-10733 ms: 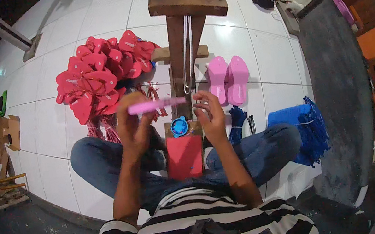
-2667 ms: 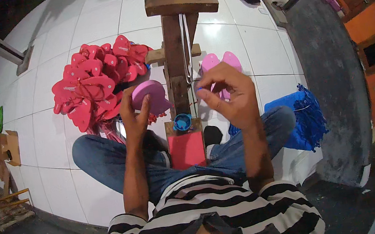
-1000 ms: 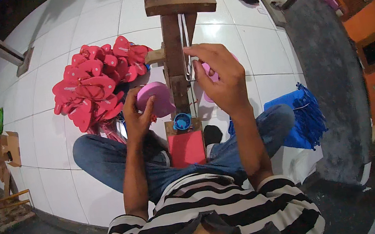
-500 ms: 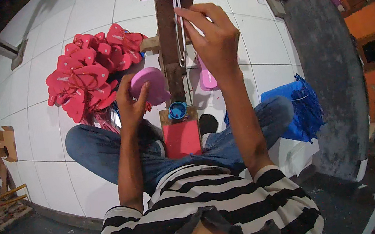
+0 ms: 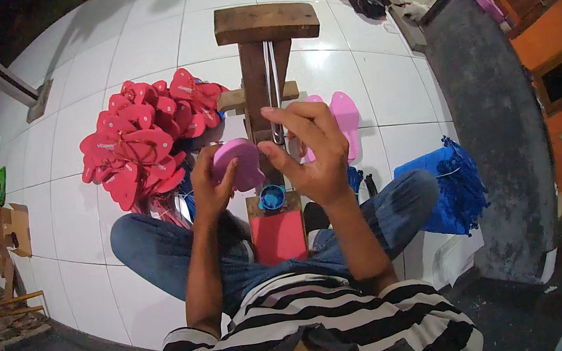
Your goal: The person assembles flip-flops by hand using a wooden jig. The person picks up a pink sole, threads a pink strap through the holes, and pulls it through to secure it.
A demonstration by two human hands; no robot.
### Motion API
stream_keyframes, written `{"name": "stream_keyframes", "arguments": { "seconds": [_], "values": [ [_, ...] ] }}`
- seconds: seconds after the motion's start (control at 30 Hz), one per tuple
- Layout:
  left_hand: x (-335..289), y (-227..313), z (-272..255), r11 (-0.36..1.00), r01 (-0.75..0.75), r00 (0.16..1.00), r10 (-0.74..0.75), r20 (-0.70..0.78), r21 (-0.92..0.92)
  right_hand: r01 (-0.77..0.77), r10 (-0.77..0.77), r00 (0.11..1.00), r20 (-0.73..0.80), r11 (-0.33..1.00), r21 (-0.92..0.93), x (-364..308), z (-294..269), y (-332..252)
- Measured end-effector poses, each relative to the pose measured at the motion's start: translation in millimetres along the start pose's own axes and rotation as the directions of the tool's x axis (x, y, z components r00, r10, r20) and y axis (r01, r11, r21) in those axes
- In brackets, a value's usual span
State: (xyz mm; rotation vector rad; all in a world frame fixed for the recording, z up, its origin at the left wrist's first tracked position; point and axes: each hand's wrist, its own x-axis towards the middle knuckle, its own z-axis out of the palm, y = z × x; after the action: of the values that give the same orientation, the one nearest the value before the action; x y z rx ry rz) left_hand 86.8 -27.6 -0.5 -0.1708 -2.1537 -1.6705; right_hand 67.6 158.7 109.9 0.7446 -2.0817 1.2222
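Observation:
My left hand (image 5: 209, 190) grips a lilac flip-flop sole (image 5: 238, 163), thumb on the near face and fingers behind it. Just right of the sole, my right hand (image 5: 321, 162) is raised with its thumb and index finger apart, and I see nothing between them. Past its fingertips, a long thin metal tool (image 5: 270, 79) hangs along the upright of a wooden stand (image 5: 265, 24). A small blue round container (image 5: 272, 196) sits on the stand's base, beyond a flat red pad (image 5: 279, 237) between my legs.
Red flip-flops (image 5: 134, 143) lie heaped on the white tiles at left. Lilac soles (image 5: 345, 116) rest right of the stand. A bundle of blue straps (image 5: 455, 186) lies beside my right knee. A cardboard box (image 5: 19, 229) is at far left, a grey ledge (image 5: 491, 144) at right.
My right hand has let go of the metal tool and come down toward the sole, its fingers spreading. The left hand still holds the sole. The view has tilted, so the scene sits lower.

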Motion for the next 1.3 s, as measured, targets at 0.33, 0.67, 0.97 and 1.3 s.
{"name": "stream_keyframes", "arguments": {
  "seconds": [0.33, 0.67, 0.97, 1.3],
  "values": [
    [-4.3, -1.3, 0.0, 0.998, -0.044, 0.999, 0.045, -0.013, 0.042, 0.148, -0.194, 0.974, -0.115, 0.935, -0.323, 33.4, 14.6, 47.1],
    [-3.4, -8.0, -1.9, 0.998, -0.033, 0.999, 0.031, 0.027, 0.047, 0.037, -0.113, 0.968, -0.223, 0.947, -0.318, 51.6, 28.2, 56.8],
    [-2.9, -8.0, -0.9, 0.998, 0.041, 0.999, -0.041, -0.006, 0.041, -0.349, 0.323, 0.902, -0.286, 0.936, -0.041, -19.7, 77.9, 131.1],
    [1.7, 14.8, 1.4, 0.990, 0.128, 0.988, -0.122, 0.099, -0.058, -0.557, 0.556, 0.831, -0.028, 0.827, -0.077, -75.0, 62.0, 155.4]
  ]
}}
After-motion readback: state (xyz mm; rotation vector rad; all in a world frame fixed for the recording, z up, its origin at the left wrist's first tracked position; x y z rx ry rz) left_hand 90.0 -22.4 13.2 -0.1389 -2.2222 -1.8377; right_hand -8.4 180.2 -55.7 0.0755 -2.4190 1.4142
